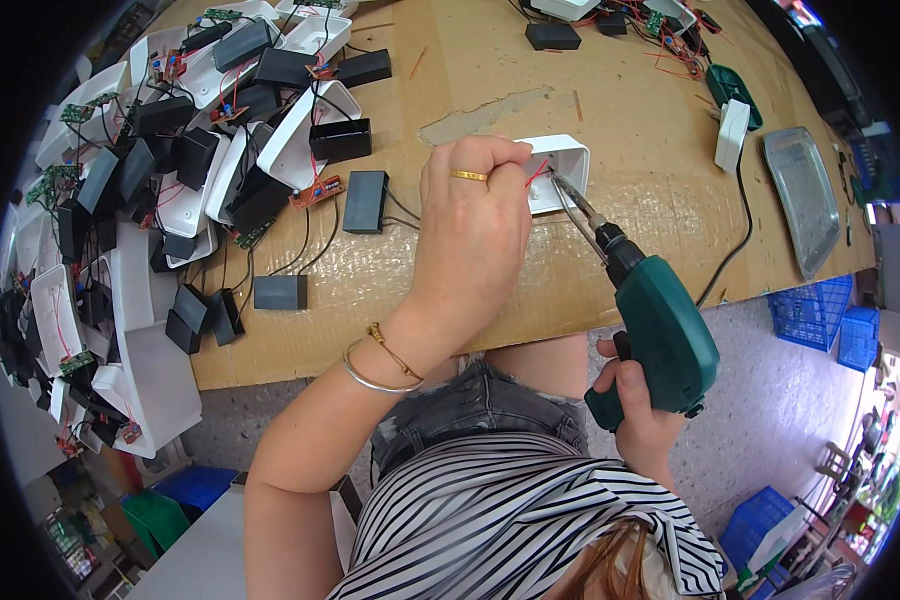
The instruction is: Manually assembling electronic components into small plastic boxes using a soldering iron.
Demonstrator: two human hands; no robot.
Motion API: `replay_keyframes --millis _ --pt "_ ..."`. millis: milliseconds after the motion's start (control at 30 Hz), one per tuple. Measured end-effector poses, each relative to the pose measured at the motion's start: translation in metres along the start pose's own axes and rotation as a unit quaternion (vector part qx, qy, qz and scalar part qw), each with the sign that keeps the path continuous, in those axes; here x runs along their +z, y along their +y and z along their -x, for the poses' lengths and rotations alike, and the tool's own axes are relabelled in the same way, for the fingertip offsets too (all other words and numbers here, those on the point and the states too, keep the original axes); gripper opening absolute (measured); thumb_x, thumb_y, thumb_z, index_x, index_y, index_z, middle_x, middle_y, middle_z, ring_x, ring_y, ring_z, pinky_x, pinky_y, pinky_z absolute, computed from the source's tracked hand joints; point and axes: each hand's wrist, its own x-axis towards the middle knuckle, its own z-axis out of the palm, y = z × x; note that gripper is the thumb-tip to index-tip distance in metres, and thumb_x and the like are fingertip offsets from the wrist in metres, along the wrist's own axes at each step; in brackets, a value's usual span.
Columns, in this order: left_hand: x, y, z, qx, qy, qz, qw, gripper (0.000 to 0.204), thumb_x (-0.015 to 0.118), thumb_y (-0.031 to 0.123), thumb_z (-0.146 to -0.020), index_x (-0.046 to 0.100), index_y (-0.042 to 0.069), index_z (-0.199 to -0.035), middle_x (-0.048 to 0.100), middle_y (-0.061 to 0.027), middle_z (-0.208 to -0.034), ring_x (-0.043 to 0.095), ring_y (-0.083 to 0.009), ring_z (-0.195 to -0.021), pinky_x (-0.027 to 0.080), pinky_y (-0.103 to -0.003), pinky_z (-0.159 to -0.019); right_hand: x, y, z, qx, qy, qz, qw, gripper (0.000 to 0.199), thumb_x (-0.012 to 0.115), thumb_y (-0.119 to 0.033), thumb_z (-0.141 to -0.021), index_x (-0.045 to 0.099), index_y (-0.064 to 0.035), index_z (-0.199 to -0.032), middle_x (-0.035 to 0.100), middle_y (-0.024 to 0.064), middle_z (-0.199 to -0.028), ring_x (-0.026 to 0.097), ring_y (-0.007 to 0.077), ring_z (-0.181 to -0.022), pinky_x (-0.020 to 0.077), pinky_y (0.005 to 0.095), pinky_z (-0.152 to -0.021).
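- The left hand point(470, 235) covers much of the white housing point(555, 172); what its fingertips pinch cannot be told.
- The driver's point(660, 335) bit tip is too small to make out.
- The right hand point(638, 415) is largely hidden behind the driver's grip.
- The left-hand pile point(160, 170) blurs toward the rim.

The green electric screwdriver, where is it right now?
In the head view, the green electric screwdriver is right of centre, gripped by the right hand, its bit angled up-left into the white housing that the left hand steadies.

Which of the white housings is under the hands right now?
The lone white housing at the table's middle, pinned by the left hand with the soldering gun tip on it; the others lie piled at the left.
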Motion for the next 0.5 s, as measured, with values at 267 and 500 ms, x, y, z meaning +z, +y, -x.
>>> replay_keyframes --millis 267,500 --pt "0.0026 -0.0009 0.0016 -0.003 0.015 0.023 1.000 0.010 0.059 -0.003 -0.069 0.054 -0.002 -0.078 0.052 -0.0100 -0.098 0.047 -0.0283 -0.091 0.040 -0.038 -0.081 0.0006 0.0013 0.0010 -0.003 0.009 -0.017 1.000 0.048 0.059 -0.021 -0.085 0.044 0.0061 -0.122 0.061 0.0178 -0.094 0.056 0.0140 -0.064 0.0446 0.0282 -0.064" --pt "0.0034 -0.0020 0.0018 -0.002 0.018 0.018 1.000 0.010 0.059 -0.003 -0.069 0.054 -0.002 -0.077 0.052 -0.0098 -0.097 0.047 -0.0283 -0.091 0.040 -0.038 -0.081 0.0017 0.0005 0.0015 -0.002 0.019 -0.042 0.999 0.044 0.062 -0.018 -0.084 0.047 0.0049 -0.118 0.061 0.0150 -0.093 0.057 0.0135 -0.065 0.0458 0.0266 -0.062"
